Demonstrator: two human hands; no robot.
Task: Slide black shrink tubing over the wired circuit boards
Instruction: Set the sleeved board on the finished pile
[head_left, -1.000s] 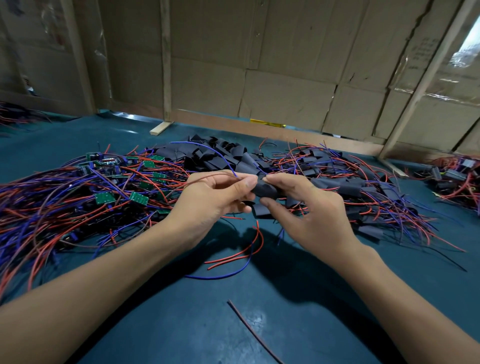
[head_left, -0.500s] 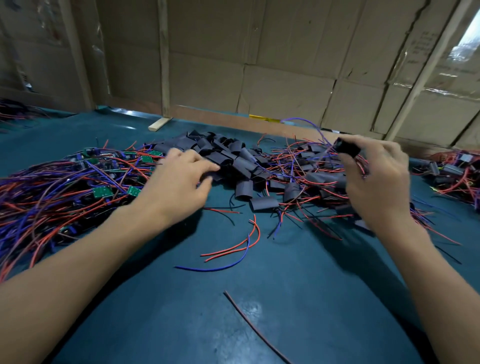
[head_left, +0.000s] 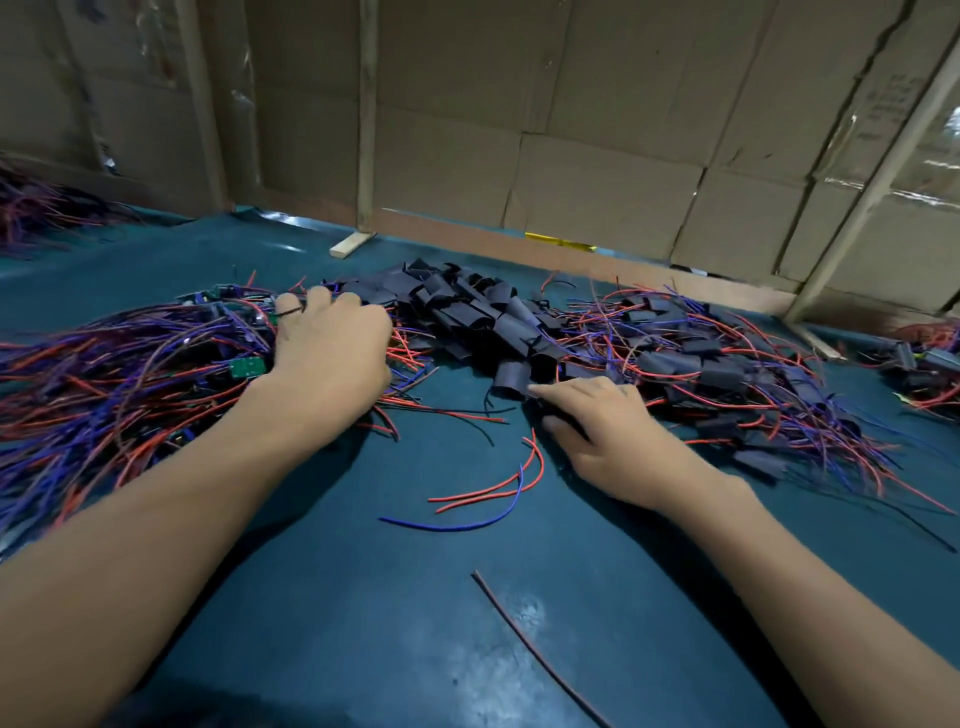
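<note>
Two hands are down among the stock on the teal worktop, each at its own pile. The left hand lies knuckles-up on the heap of unsleeved boards, a tangle of red and purple leads with a green circuit board showing just beside the wrist; its fingers curl down into the wires, and whether they have closed on a board cannot be told from this angle. The right hand rests at the near edge of the pile of black shrink tubing, index finger extended and touching one short tube piece, thumb tucked low beside it; it seems to be starting a pinch, though nothing is lifted yet. Beyond it to the right lies a spread of already sleeved boards (dark sleeves with leads trailing out). A few loose wire offcuts lie on the bare mat between the forearms.

The step in hand looks like the pick-up for a fresh unit: one board from the left, one tube from the right. Next, each hand needs a clean single piece, the board freed from its neighbours' leads, the flattened tube squeezed open at its mouth, then the two brought together at centre so the board goes in first with its wires trailing behind.
</note>
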